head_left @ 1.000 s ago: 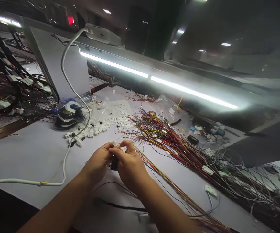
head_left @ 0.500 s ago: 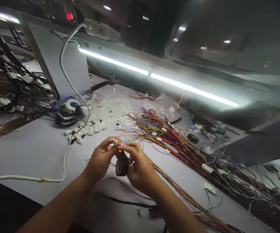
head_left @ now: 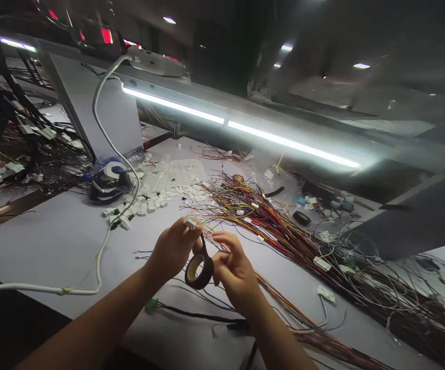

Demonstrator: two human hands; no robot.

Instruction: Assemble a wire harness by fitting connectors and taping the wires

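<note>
Smooth white worktable (head_left: 60,231) is filling most of the view, a flat upright panel (head_left: 105,110) standing at its far left. A long, straight tube light (head_left: 294,142) is glowing whitish along the rear. A thick bundle of thin plastic-coated wires (head_left: 272,223), red, yellow and dark, is sprawling diagonally across the right half, fraying into loose tips at its far end. A round, glossy white cable (head_left: 109,137) is looping down the left side.

The left hand (head_left: 170,252) is hovering above the tabletop, fingers closed in a pinch; a white connector is poking up from the fingertips. The right hand (head_left: 240,275) is standing half open to the right of the tape, index finger stretching away from the thumb; cannot tell whether it is gripping the tape's edge.

A rumpled clear plastic bag (head_left: 176,172) is lying beyond the hands. Between the hands, a black tape roll (head_left: 207,272), a ring with a tan inner core, is hanging in the air on a narrow, dark tape strip (head_left: 204,243) that is running up to the left fingertips.

Small, blocky white connectors (head_left: 153,204) are lying scattered before the bag. Smallest: the pinched white connector (head_left: 190,223), hard-edged and boxy.
</note>
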